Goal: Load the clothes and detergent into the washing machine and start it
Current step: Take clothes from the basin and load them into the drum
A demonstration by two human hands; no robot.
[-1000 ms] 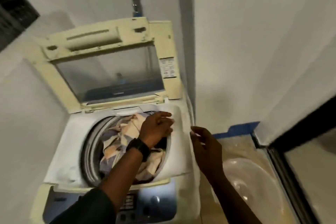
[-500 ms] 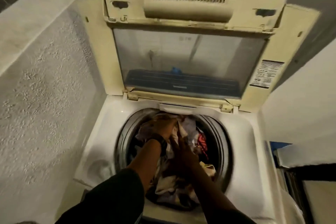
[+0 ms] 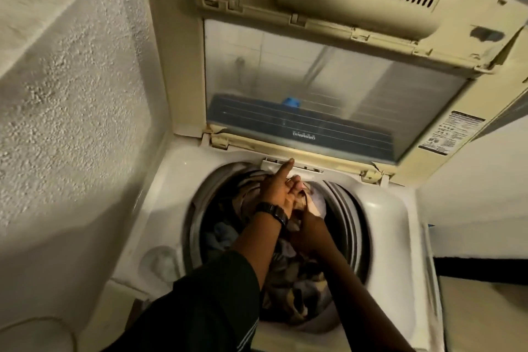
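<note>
A white top-loading washing machine (image 3: 380,217) stands in front of me with its yellowed lid (image 3: 314,88) raised upright. The drum is heaped with mixed clothes (image 3: 294,288) in beige, blue and dark colours. My left hand (image 3: 277,191), a black watch on its wrist, sits at the back of the drum. Its index finger points at the rear rim and the other fingers curl into the cloth. My right hand (image 3: 307,217) is pushed into the pile just behind the left hand, its fingers mostly hidden. No detergent is in view.
A rough textured wall (image 3: 71,80) runs close along the left of the machine. A round recess (image 3: 160,263) sits in the machine's top at front left. A smooth white wall (image 3: 471,194) and a dark frame (image 3: 480,268) lie to the right.
My right hand came from outside the machine's right side into the drum. My left hand shifted to the back of the pile, index finger now stretched out. The view has closed in on the drum.
</note>
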